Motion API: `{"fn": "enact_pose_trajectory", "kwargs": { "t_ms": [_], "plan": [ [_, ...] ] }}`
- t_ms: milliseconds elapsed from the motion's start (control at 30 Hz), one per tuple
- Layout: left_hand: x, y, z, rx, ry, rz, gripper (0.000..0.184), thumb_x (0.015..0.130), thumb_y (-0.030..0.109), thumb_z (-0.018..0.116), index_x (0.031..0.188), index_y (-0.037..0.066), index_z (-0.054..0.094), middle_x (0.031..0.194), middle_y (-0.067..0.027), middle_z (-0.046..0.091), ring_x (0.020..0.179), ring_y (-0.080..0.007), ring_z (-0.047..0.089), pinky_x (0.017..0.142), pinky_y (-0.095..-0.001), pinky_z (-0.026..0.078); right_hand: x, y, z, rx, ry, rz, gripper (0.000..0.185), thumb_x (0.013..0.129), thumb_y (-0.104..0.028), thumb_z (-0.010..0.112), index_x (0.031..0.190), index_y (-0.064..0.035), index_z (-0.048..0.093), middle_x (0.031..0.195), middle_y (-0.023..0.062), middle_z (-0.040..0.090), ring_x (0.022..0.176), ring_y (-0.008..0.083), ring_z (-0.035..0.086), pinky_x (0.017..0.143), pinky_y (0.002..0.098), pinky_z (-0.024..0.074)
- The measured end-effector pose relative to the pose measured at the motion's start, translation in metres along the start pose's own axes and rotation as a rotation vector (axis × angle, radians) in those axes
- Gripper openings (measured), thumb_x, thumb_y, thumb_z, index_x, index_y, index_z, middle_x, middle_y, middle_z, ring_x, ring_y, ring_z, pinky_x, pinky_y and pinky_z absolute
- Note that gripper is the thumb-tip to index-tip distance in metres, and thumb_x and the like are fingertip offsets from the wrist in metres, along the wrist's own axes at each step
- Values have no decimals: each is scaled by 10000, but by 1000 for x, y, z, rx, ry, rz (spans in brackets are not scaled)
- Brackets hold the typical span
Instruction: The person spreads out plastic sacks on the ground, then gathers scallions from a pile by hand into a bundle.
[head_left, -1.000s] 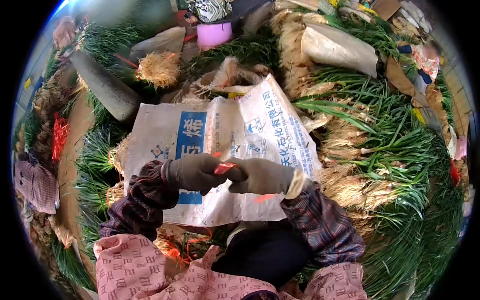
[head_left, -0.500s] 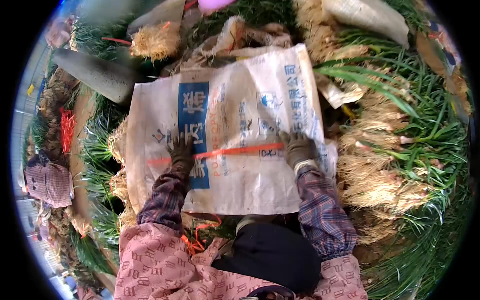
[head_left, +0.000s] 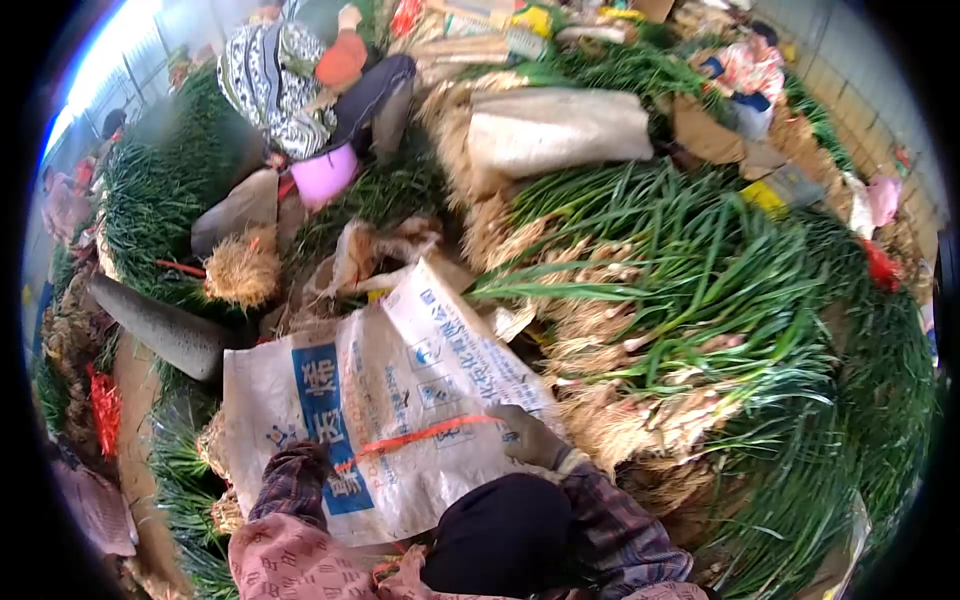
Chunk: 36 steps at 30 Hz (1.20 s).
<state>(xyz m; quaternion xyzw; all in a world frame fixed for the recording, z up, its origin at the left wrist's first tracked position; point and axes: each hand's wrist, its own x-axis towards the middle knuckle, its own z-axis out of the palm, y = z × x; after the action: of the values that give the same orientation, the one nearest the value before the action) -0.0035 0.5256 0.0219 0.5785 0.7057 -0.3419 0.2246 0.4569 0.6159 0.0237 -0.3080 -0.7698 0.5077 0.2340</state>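
A white printed woven sack (head_left: pixel 400 400) with a blue band and Chinese characters lies spread out in front of me, over my lap. An orange strip (head_left: pixel 425 435) runs across it between my hands. My left hand (head_left: pixel 303 458), in a dark glove, rests on the sack's left part near the blue band; its fingers are hard to make out. My right hand (head_left: pixel 528 438), also gloved, lies on the sack's right part at the end of the strip, its fingers reaching flat to the left. My dark-clothed knee (head_left: pixel 505 530) covers the sack's lower right corner.
Green onion-like plants with pale roots (head_left: pixel 640 330) are heaped to the right. Smaller bunches (head_left: pixel 185 470) stand left of the sack. A grey curved piece (head_left: pixel 165 320) and a root bundle (head_left: pixel 243 268) lie beyond. Another person (head_left: pixel 290 90) sits ahead near a pink object (head_left: pixel 325 177).
My view has tilted up and turned right, so the sack and both hands appear lower and further left. The right hand's fingers now point more to the left. The sack still lies under both hands.
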Motion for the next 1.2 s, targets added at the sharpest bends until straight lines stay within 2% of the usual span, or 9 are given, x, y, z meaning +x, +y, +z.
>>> {"fn": "enact_pose_trajectory", "kwargs": {
  "t_ms": [167,233,333,500,733,833,967,1100,1200],
  "plan": [
    [44,10,-82,-93,237,-45,363,796,240,567,1133,123,632,1110,-171,634,1050,-316,605,875,-408,491,-92,-74,-63,396,38,280,522,840,-169,650,1308,-35,464,1175,118,569,1100,200,543,958,348,440],
    [47,60,-136,-693,1006,423,341,784,182,546,1100,86,633,1046,-171,648,1011,-335,604,848,-417,489,-116,-102,-67,143,177,389,476,864,-159,632,1290,-19,474,1096,103,592,1021,168,565,887,314,473],
    [57,157,-213,-682,1214,767,564,762,251,648,1279,75,505,1178,-183,588,1084,-349,557,902,-426,454,-147,-87,-53,323,214,556,441,876,-162,614,1274,-15,491,1052,87,597,976,155,564,859,313,476],
    [59,278,-292,-458,662,493,966,748,401,704,1477,101,146,1477,-170,293,1362,-301,286,1096,-375,275,-172,-158,-51,-4,411,438,388,891,-177,566,1245,-19,532,1080,89,621,948,156,587,862,296,466],
    [142,264,-336,-81,671,584,455,840,456,551,947,30,671,936,-230,663,903,-386,642,788,-449,524,-289,-152,-48,-122,623,642,319,901,-175,566,1199,-62,579,1084,88,637,983,162,600,871,312,475],
    [67,251,-426,-780,570,682,262,905,275,563,939,25,635,654,-73,629,486,-152,583,399,-275,429,-317,-147,-42,108,731,675,345,906,-185,564,1219,-39,552,1138,91,617,1050,184,578,924,317,463],
    [-12,261,-563,-64,1618,745,478,863,443,541,1014,-4,620,769,-210,639,725,-344,634,645,-449,465,-324,-152,-73,125,918,544,490,887,-317,621,1274,-51,481,1147,132,598,1029,213,578,883,347,494],
    [-141,389,-537,-967,372,1432,347,872,386,574,1002,66,606,746,-65,621,569,-186,580,502,-333,457,-306,-123,-124,353,1335,444,792,832,-526,622,1337,36,382,1273,203,494,1143,295,518,925,406,471],
    [-213,477,-448,-991,71,922,474,836,499,623,1081,97,567,872,-141,611,732,-234,597,620,-372,487,-282,-52,-171,492,1317,521,782,824,-531,626,1316,42,424,1300,209,484,1191,347,478,965,430,430]
  ]
}}
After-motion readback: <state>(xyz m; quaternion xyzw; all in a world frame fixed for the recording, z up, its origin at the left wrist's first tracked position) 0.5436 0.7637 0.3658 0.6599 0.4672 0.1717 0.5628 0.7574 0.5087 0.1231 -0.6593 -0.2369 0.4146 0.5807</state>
